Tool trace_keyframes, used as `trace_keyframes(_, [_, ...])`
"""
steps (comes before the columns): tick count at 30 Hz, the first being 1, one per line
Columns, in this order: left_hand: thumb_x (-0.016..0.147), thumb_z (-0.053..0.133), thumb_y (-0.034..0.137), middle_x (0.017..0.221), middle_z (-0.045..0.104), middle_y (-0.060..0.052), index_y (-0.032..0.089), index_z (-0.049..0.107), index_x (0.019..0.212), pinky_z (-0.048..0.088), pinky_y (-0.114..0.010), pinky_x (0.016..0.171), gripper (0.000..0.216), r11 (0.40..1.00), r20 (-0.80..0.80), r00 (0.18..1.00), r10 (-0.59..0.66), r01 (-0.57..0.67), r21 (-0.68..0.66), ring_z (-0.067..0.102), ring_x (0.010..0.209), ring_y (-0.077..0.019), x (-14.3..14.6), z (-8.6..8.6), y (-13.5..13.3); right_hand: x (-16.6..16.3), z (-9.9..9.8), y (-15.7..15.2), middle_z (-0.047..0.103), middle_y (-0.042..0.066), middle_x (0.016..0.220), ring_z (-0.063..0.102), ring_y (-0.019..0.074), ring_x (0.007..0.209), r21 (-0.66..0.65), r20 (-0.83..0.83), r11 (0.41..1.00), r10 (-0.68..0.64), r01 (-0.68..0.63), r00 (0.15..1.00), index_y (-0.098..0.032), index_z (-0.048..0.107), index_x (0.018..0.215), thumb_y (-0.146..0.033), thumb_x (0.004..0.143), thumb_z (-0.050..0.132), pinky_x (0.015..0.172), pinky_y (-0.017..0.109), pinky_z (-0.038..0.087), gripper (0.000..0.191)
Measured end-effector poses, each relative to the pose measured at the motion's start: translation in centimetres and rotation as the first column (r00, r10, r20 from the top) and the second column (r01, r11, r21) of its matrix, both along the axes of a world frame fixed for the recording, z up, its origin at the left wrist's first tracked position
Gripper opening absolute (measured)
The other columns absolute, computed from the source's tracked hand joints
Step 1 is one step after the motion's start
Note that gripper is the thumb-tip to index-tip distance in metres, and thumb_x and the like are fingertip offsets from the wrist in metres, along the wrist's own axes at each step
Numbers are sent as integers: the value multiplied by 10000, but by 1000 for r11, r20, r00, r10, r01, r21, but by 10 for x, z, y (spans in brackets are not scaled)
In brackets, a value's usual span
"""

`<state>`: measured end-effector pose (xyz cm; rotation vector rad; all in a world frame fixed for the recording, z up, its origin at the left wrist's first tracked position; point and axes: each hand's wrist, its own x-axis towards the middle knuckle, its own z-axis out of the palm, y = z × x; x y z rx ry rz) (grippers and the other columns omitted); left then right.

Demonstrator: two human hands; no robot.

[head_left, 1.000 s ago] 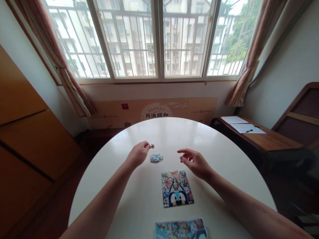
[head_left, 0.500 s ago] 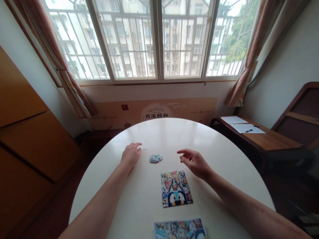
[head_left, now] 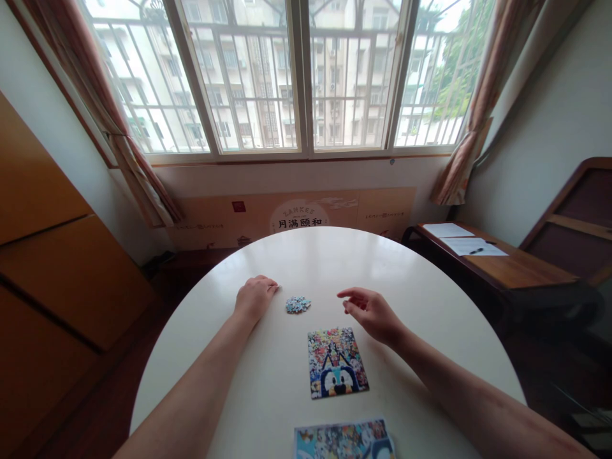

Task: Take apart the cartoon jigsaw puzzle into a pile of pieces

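My left hand (head_left: 255, 296) rests low over the table's left half, its fingers closed at a white puzzle piece (head_left: 280, 287). Only an edge of that piece shows beyond the fingertips. Just to the right of this hand lies a small heap of light-blue and white puzzle pieces (head_left: 298, 305). On the other side of the heap, my right hand (head_left: 370, 310) hovers with the index finger stretched out and the thumb apart, holding nothing. Nearer to me is a joined puzzle picture (head_left: 338, 363) of a blue cartoon dog among many small figures.
A round white table (head_left: 191, 357) carries all of this. At its near edge a box or sheet with a matching picture (head_left: 344, 440) is partly cut off. To the right, a wooden side table (head_left: 530, 261) holds papers (head_left: 471, 247) and a pen.
My left hand has moved slightly right, and its fingers have come down on the single white puzzle piece, now mostly covered. My right hand has barely shifted.
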<state>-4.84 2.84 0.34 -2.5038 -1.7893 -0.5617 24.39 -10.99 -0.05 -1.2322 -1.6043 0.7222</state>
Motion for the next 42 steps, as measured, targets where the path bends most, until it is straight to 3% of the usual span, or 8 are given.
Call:
trace_keyframes(3, [904,512,287,1039,708,-78,205,747,895,470,-350,850,248,1000,56,998,-18,18,4,634,956,-255,2,-2,0,1,-2,1,727,53,797,680,193,730,9,-2,1000,4,-4,1000,-187,728,1049,-258,862,586,715,336,538,246])
trace_keyframes(6, [898,475,265,992,689,-79,185,702,878,463,-330,846,241,992,120,985,-125,126,0,625,923,-230,7,-5,-1,1,-4,2,731,54,806,681,194,732,7,-5,1000,4,-4,1000,-189,735,1030,-249,854,587,717,335,542,238])
trace_keyframes(10, [901,397,235,925,658,-78,188,648,822,452,-329,839,268,977,99,973,-207,210,-28,597,916,-225,15,-7,-4,2,-5,3,734,54,811,683,193,734,0,-9,1000,9,-9,1000,-190,742,1008,-239,849,585,720,331,545,228])
trace_keyframes(16, [925,371,253,883,638,-72,208,622,757,426,-351,820,306,968,24,970,-241,242,-62,567,881,-233,17,-5,-7,0,-6,3,737,55,822,686,188,740,-2,-13,1000,25,-25,1000,-185,747,987,-214,837,577,723,321,548,228])
trace_keyframes(24, [954,376,285,927,633,-78,217,645,836,417,-364,817,301,965,-103,960,-260,255,-58,552,890,-242,22,3,-18,1,-6,3,737,55,830,688,185,742,-4,-15,999,41,-41,999,-182,744,978,-176,825,564,722,318,555,236])
trace_keyframes(34, [920,417,207,951,639,-69,210,653,872,437,-319,796,241,981,-55,982,-181,177,-74,591,883,-215,27,9,-23,0,-6,3,738,55,833,691,185,749,-11,-21,999,39,-39,999,-180,742,966,-180,821,562,724,318,557,231])
trace_keyframes(42, [857,464,162,995,676,-69,213,707,851,460,-327,833,249,971,8,973,-232,232,-50,619,926,-230,22,5,-21,1,-5,3,743,56,835,700,189,750,-27,-7,999,32,-32,999,-180,745,970,-190,821,569,721,315,554,231])
